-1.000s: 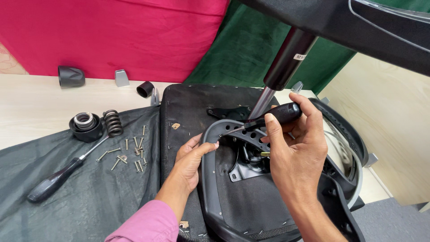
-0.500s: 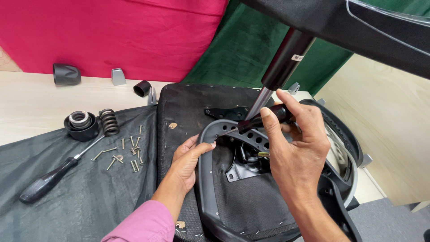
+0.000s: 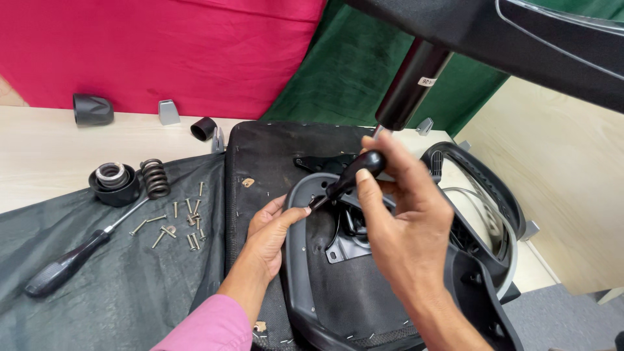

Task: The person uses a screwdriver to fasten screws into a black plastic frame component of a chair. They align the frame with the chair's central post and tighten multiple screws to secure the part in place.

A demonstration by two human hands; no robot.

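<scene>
Since a moment ago, my right hand (image 3: 406, 224) has tilted the black-handled screwdriver (image 3: 354, 174) so its tip now points down-left toward my left hand's fingers. I grip its handle with fingers curled around it. My left hand (image 3: 270, 234) lies loosely open on the curved black plastic frame (image 3: 296, 260) of the upturned chair seat (image 3: 260, 156). On the dark cloth (image 3: 110, 292) to the left lie loose screws (image 3: 175, 221), a coil spring (image 3: 155, 179) and a second screwdriver (image 3: 65, 263).
</scene>
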